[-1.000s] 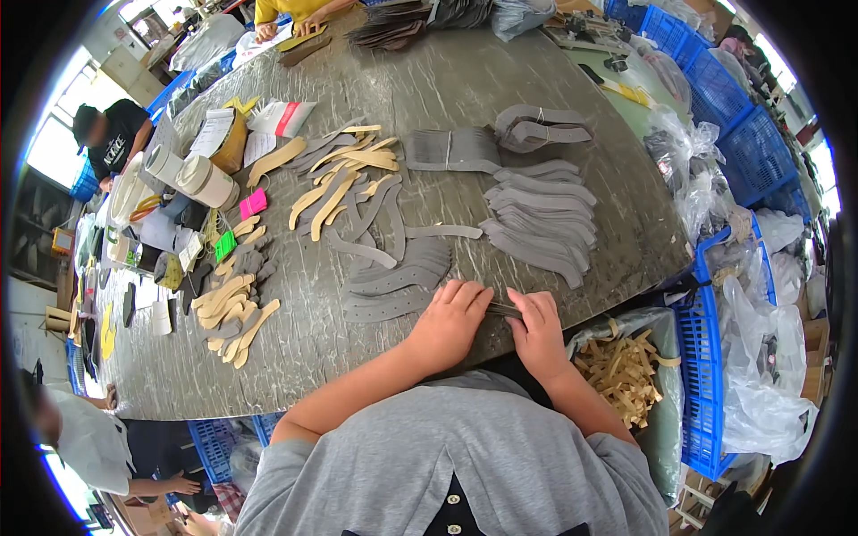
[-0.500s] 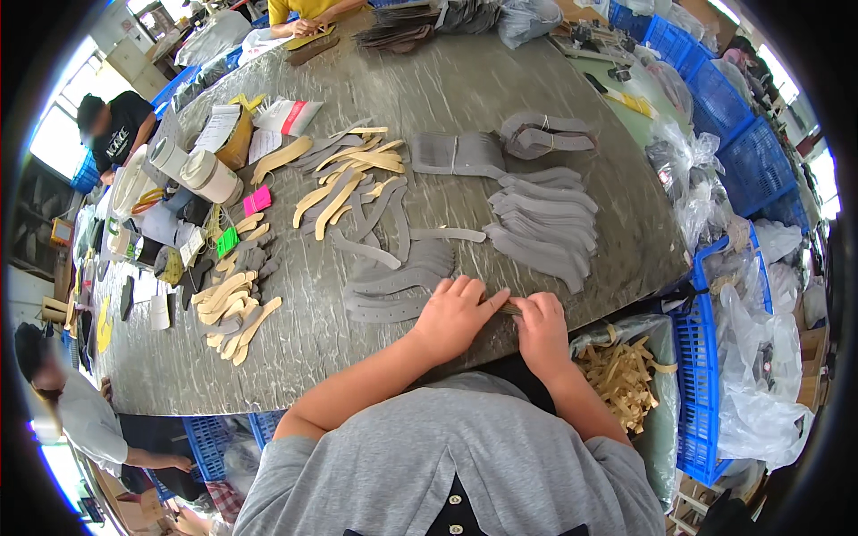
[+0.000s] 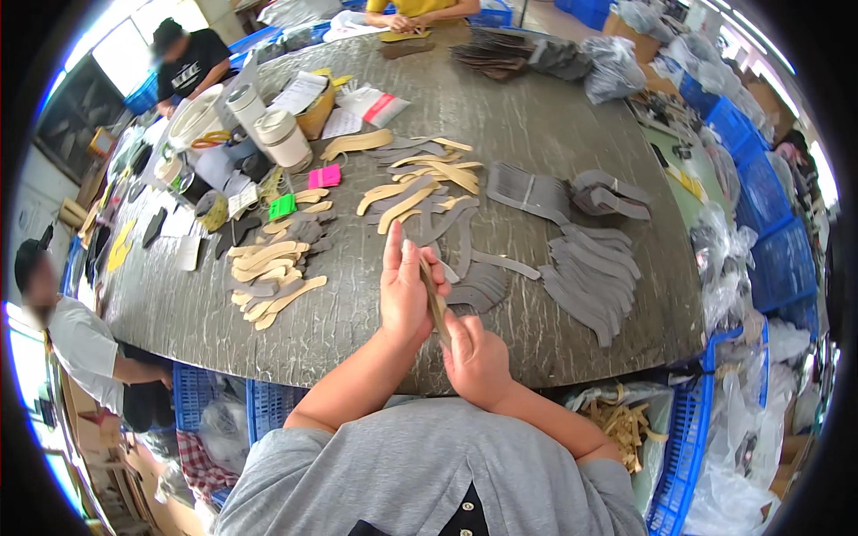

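Observation:
Above the near part of the table, a thin grey-brown strip (image 3: 434, 299), seen nearly edge-on, is held in both my hands. My left hand (image 3: 407, 293) has it along the palm, with some fingers pointing up. My right hand (image 3: 476, 359) pinches its lower end. Beyond them lie mixed tan and grey curved strips (image 3: 420, 183). A fan of grey strips (image 3: 478, 288) with small holes is partly hidden behind my hands. To the right spreads a stack of wavy grey strips (image 3: 590, 277), below a banded grey bundle (image 3: 527, 192).
More tan strips (image 3: 268, 268) lie at the left, near pink (image 3: 327, 175) and green tags (image 3: 282, 206) and white jars (image 3: 283, 140). A lined bin of tan scraps (image 3: 621, 424) and a blue crate (image 3: 688, 438) stand lower right. Other people are around the table.
Both hands have lifted from the table's near edge and moved left, bringing the strip up. My left hand has turned fingers-up. The view has shifted too.

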Available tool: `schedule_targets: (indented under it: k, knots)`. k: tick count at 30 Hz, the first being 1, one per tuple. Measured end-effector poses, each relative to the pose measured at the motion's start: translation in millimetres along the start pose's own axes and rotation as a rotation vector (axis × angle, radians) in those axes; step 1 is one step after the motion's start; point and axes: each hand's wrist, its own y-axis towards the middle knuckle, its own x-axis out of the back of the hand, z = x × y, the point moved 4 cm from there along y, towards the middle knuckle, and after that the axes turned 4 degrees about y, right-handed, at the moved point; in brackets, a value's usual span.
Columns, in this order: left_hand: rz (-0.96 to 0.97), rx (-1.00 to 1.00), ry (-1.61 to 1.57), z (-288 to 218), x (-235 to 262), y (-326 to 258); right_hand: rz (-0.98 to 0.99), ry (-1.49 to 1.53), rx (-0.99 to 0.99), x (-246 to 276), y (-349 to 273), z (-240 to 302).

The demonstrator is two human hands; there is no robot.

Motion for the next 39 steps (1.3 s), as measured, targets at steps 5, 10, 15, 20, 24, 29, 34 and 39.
schedule_targets:
  k: [5, 10, 15, 20, 24, 29, 34, 39]
  knots:
    - [-0.033, 0.006, 0.005, -27.1, 57.1, -3.1, 0.210, 0.117, 0.137, -27.5, 14.9, 15.7]
    - [-0.035, 0.131, -0.151, -38.2, 102.8, -19.7, 0.130, 0.109, 0.091, -22.4, 59.7, -4.7]
    - [-0.024, 0.318, -0.125, -24.8, 87.4, -42.8, 0.183, -0.182, -0.119, -47.0, 100.8, -65.6]
    - [0.092, 0.410, -0.213, -21.8, 81.9, -45.1, 0.276, -0.329, -0.133, -62.3, 121.3, -95.7]
    - [0.117, 0.400, -0.179, -23.5, 91.6, -39.1, 0.198, -0.339, -0.107, -47.4, 129.5, -80.5]
    - [0.035, 0.293, -0.032, -23.8, 110.4, -26.9, 0.426, -0.382, -0.022, -38.5, 62.9, -29.5]
    - [0.140, 0.305, 0.032, -22.9, 98.5, -25.8, 0.645, -0.292, -0.008, -38.3, 13.1, -38.1]
    - [0.558, -0.018, 0.405, -34.7, 46.4, -34.7, 0.188, 0.187, -0.055, -0.1, 24.8, -23.9]
